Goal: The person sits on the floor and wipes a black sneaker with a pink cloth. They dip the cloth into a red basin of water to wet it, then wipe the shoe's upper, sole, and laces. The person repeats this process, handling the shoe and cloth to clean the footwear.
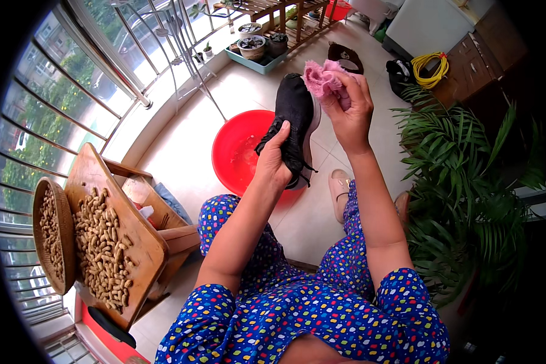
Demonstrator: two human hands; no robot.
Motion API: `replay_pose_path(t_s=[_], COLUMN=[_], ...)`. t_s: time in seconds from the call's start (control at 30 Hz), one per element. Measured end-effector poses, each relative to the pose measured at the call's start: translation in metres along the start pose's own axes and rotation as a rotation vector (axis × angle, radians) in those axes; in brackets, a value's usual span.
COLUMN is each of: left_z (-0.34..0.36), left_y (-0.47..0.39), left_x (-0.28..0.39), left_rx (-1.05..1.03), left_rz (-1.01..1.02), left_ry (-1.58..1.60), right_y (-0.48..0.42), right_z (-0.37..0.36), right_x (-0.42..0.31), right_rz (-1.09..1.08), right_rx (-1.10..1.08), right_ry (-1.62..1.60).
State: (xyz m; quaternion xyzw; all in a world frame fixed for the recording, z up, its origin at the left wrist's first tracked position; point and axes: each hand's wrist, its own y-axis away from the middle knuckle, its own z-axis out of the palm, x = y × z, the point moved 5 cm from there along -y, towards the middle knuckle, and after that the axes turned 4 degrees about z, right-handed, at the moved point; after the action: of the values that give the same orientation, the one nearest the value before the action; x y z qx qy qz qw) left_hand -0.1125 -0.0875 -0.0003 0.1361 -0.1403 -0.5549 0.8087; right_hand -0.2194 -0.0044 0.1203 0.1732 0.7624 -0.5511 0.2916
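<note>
A black lace-up sneaker [295,102] with a pale sole is gripped in my left hand [275,157], toe pointing away from me and laces hanging loose. My thumb lies along its side, while the fingers beneath it are hidden. In my right hand [352,111] is a bunched pink cloth [324,78], held beside the shoe's toe; whether it touches the sole edge I cannot tell. Below the shoe a red plastic basin [236,157] rests on the tiled floor, with some water and suds in it.
Peanuts [102,250] cover a wooden table [148,264] at left, beside a round basket [68,236] of more peanuts. A leafy potted palm [455,150] crowds the right side. Potted succulents stand in a teal tray [264,67] ahead. A yellow hose [430,70] lies coiled on a brown cabinet [464,68].
</note>
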Motion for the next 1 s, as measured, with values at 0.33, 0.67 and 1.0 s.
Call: replay_pose_path(t_s=[0.33,0.67,1.0], left_z=[0.005,0.008,0.002], left_y=[0.0,0.016,0.028], left_x=[0.015,0.001,-0.011], left_rx=[-0.16,-0.096,-0.121], left_rz=[-0.014,0.087,-0.059], left_ry=[0.004,-0.382,-0.215], right_y=[0.092,0.025,-0.001], right_z=[0.016,0.008,0.023], right_x=[0.007,-0.005,-0.023], right_rz=[0.093,0.061,0.077], right_rx=[-0.198,0.031,0.106], right_ry=[0.33,0.15,0.325])
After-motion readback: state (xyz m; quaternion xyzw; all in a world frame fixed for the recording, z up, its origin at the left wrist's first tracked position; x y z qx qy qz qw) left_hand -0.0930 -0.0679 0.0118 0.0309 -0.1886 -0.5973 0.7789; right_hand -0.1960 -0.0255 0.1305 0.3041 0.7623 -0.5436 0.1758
